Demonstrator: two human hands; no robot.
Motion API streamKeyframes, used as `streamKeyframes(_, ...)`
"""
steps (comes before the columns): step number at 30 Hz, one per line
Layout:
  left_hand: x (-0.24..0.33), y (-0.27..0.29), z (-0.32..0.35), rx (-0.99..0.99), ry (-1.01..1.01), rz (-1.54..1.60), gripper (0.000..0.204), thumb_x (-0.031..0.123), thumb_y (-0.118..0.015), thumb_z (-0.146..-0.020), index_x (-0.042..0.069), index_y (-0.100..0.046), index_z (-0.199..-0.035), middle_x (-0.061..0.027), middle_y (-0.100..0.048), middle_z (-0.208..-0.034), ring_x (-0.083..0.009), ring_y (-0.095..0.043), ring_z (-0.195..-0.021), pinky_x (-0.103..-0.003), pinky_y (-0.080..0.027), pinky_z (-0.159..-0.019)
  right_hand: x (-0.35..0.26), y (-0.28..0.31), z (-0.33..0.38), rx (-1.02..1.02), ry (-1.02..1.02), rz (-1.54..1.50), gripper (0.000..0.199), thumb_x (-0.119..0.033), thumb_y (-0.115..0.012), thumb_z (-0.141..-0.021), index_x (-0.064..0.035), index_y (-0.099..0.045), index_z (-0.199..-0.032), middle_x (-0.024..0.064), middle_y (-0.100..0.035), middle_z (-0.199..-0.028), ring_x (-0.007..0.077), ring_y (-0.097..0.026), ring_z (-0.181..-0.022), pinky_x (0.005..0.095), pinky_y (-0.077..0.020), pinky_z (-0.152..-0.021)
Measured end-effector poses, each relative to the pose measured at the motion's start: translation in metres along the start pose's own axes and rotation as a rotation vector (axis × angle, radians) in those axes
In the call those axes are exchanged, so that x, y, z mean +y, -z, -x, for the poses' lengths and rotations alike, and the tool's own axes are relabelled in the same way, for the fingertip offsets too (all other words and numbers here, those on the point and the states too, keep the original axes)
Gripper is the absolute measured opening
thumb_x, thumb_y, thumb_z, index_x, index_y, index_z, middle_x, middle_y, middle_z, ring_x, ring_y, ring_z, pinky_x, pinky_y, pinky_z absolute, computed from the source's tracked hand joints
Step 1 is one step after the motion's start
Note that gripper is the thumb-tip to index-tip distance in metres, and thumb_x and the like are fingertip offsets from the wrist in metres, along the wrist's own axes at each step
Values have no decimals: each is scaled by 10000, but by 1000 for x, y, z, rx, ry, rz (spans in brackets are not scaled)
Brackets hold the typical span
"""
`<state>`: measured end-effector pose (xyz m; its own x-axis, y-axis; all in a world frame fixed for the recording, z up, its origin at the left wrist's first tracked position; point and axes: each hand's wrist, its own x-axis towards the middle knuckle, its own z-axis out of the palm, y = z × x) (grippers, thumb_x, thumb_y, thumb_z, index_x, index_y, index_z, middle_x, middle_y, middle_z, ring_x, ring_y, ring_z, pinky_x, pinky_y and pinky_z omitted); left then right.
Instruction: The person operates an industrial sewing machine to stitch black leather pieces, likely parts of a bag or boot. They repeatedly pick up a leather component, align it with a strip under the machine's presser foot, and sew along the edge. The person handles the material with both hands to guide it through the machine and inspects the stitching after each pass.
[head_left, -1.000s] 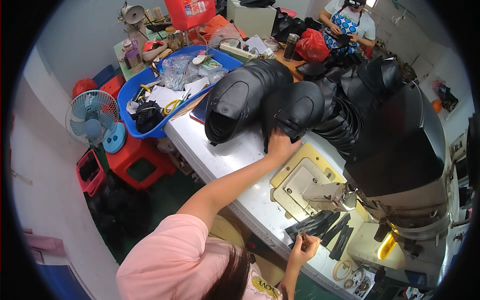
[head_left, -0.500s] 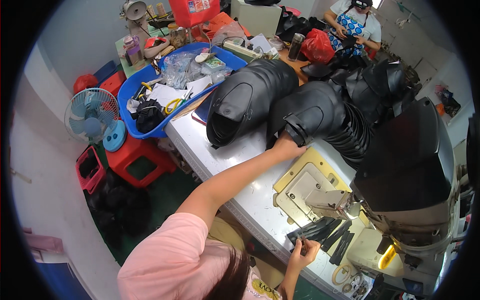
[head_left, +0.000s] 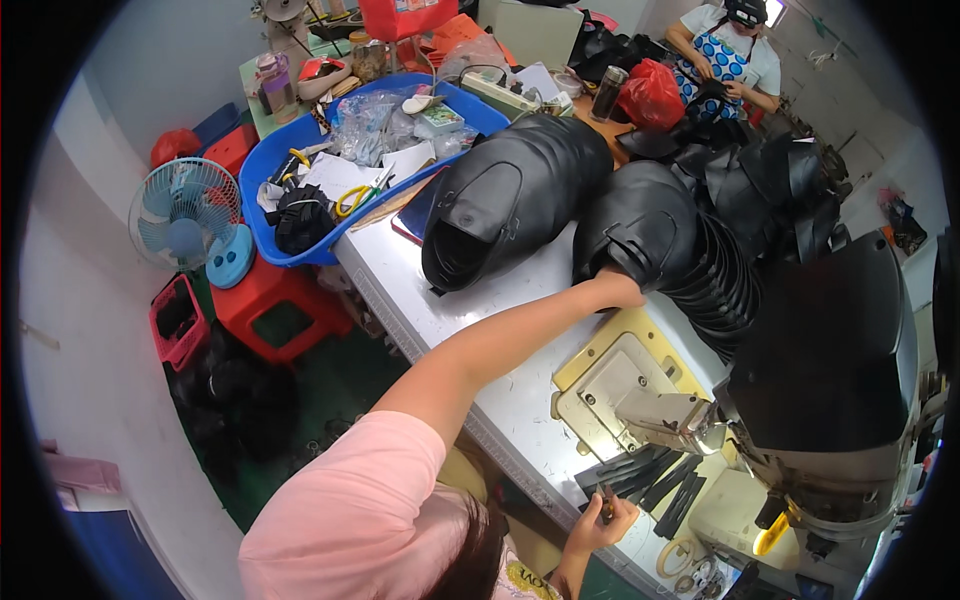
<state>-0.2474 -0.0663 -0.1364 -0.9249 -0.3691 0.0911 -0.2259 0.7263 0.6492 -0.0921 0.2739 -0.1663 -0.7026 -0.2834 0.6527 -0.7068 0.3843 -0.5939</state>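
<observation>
White tabletop [head_left: 455,318] in a cluttered workshop: in the head view, the right stack of black shoe uppers [head_left: 640,215] has just shifted rightward with the left hand [head_left: 622,287], seemingly freeing room beside the left stack [head_left: 515,195]. Left fingers are hidden at its opening, so their grip cannot be told; the right hand [head_left: 617,520] pinches a small dark tool [head_left: 606,506] near black strips [head_left: 680,506]. A sewing machine [head_left: 825,350] obstructs the space between both hands, and a blue basin [head_left: 285,247] stands left.

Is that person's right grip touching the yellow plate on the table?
Apart. The head view shows it: dark strips lie between the right grip and the yellow plate.
</observation>
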Motion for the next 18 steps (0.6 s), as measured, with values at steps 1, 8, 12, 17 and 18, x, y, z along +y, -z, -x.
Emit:
streamKeyframes(1,1,-1,-15,-182,71,-24,362,301,-545,-719,39,-608,-961,-155,-589,-1024,-295,-555,-943,-357,-402,-860,-1,-1,1,17,-11,-10,174,42,-623,-692,8,-521,-829,89,-442,-772,173,-439,-658,252,-347,-499)
streamKeyframes(8,55,-38,-62,-279,-96,-69,311,235,-505,-704,32,-628,-905,-186,-593,-992,-293,-566,-940,-364,-427,-826,1,-2,4,7,-4,35,185,32,-645,-687,21,-523,-826,96,-446,-753,181,-433,-644,269,-358,-525)
streamKeyframes(12,55,-94,-110,-217,-174,50,304,216,-515,-706,22,-626,-911,-196,-595,-980,-293,-576,-917,-354,-436,-817,4,-3,2,-28,40,84,204,14,-664,-685,18,-507,-814,96,-444,-743,189,-423,-627,279,-350,-508)
streamKeyframes(17,68,-113,-101,22,-87,129,361,227,-533,-727,-8,-590,-995,-202,-595,-982,-314,-571,-933,-353,-428,-834,4,-2,1,-29,58,146,214,10,-671,-678,12,-501,-809,103,-443,-737,207,-433,-628,283,-342,-491)
streamKeyframes(18,66,-113,-101,106,-77,90,361,224,-548,-716,-4,-585,-993,-190,-605,-946,-310,-576,-916,-359,-427,-829,4,-3,0,-27,65,137,217,8,-673,-677,12,-501,-810,104,-444,-737,208,-436,-628,284,-343,-490)
